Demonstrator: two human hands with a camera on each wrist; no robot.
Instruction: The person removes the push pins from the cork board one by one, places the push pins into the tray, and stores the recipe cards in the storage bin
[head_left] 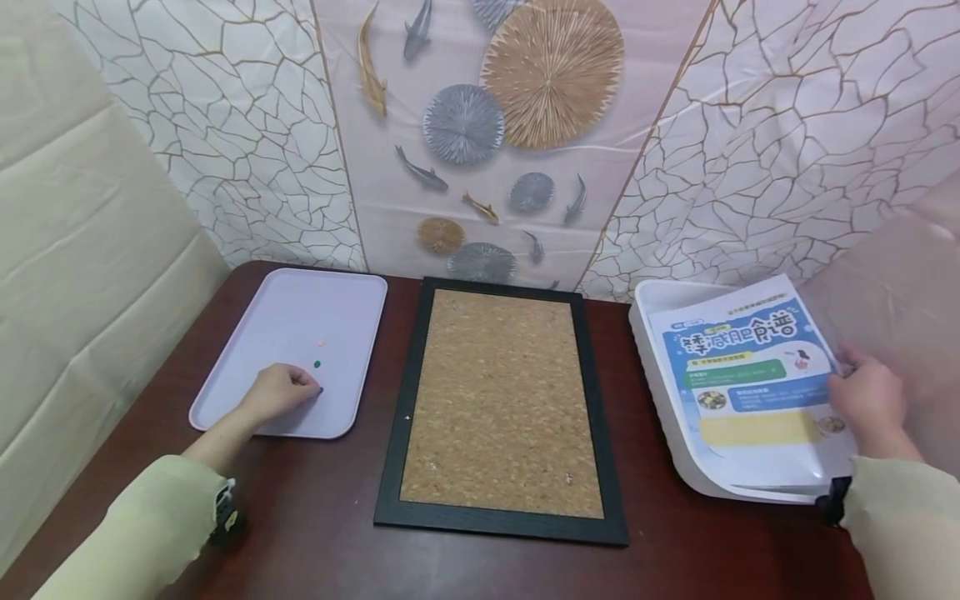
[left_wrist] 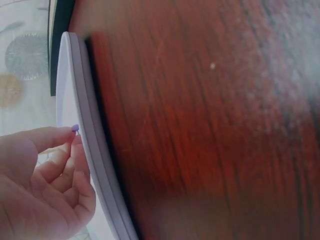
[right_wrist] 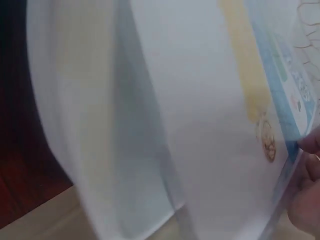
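Note:
Over the pale tray (head_left: 330, 308), my left hand (head_left: 281, 393) pinches a small purple thumbtack (left_wrist: 75, 128) between thumb and fingertip; its other fingers curl toward the palm. A green tack (head_left: 317, 363) and a pink tack (head_left: 321, 343) lie on the tray just beyond it. At the far right, my right hand (head_left: 870, 396) grips the right edge of a printed sheet (head_left: 738, 367) with blue, green and yellow blocks. The sheet is tilted, lifted at that edge, over a white basket (head_left: 663, 400). The right wrist view shows the thumb on the printed side of the paper (right_wrist: 210, 125).
Between tray and basket lies a black-framed cork board (head_left: 506, 400), with small shiny spots near its corners. All stand on a dark red-brown wooden table (head_left: 315, 517). A patterned curtain (head_left: 480, 167) hangs behind the table's back edge, and plain cloth (head_left: 82, 250) borders the left.

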